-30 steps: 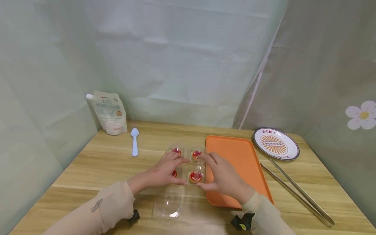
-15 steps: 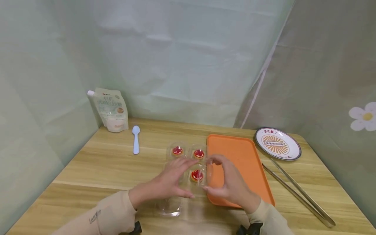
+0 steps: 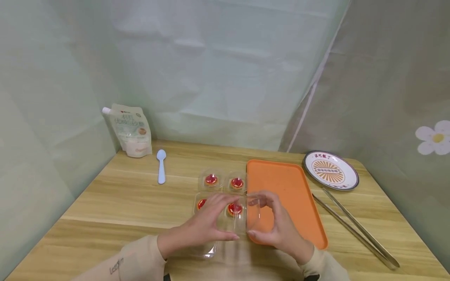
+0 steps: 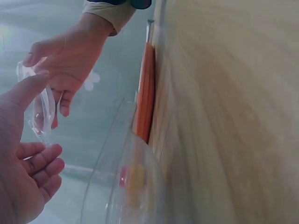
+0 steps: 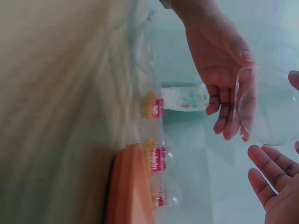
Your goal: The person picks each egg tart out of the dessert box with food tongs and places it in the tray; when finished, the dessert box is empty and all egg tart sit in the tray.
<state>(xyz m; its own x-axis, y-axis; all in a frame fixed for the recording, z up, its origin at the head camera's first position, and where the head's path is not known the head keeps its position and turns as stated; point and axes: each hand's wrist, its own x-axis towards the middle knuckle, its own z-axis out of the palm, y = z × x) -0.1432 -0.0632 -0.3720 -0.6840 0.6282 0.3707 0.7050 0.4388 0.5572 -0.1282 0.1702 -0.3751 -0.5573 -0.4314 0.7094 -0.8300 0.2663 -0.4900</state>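
Observation:
Between my two hands is a clear plastic lid point(image 3: 254, 214), raised above the table. My left hand point(image 3: 202, 220) holds its left side between thumb and fingers. Thumb and fingers of my right hand point(image 3: 279, 228) grip the right side; the right wrist view shows the round lid point(image 5: 268, 105) spanning both hands. Several small red-topped tarts sit in clear plastic boxes below and beyond: a back-left tart point(image 3: 211, 179), a back-right tart point(image 3: 237, 183), a front-right tart point(image 3: 234, 209) and a front-left tart point(image 3: 201, 204), partly hidden by my left hand. Nearer me lies another clear plastic piece point(image 3: 208, 249), mostly covered.
An orange tray point(image 3: 281, 179) lies right of the boxes, under my right hand. Farther right are a patterned plate point(image 3: 330, 171) and long metal tongs point(image 3: 358, 230). At the back left stand a spouted pouch point(image 3: 131, 130) and a light blue spoon point(image 3: 161, 167).
Both hands have moved a little right and nearer the body, with the clear lid shifting right over the tray's edge. The back tarts are now uncovered by my hands.

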